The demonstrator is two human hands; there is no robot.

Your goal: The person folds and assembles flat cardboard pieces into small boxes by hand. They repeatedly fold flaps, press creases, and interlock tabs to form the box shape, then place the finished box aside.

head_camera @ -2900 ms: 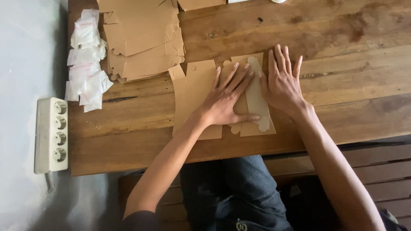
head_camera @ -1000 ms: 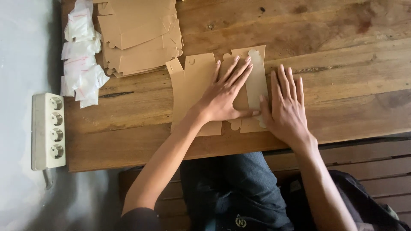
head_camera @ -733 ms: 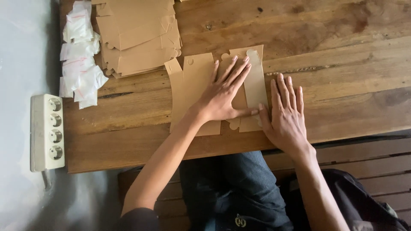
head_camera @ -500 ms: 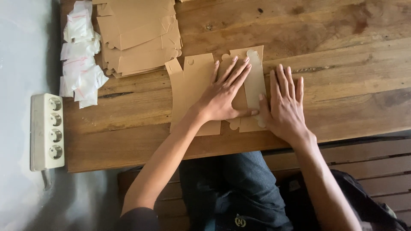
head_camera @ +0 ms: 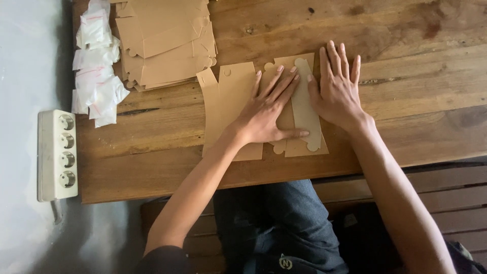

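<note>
A flat brown cardboard cut-out with tabs and rounded flaps lies on the wooden table in front of me. My left hand presses flat on its middle, fingers spread, thumb stretched along the bottom. A narrow side flap is folded over toward the middle. Flat on the table at the cut-out's right edge, my right hand has its thumb against that flap. Neither hand grips anything.
A stack of similar brown cardboard blanks lies at the table's far left. Several small white plastic packets sit left of the stack. A white power strip hangs beside the table's left edge. My knees and a slatted bench are below.
My right hand has slid up along the cut-out's right edge and the side flap now lies folded inward. My left hand stays pressed in place.
</note>
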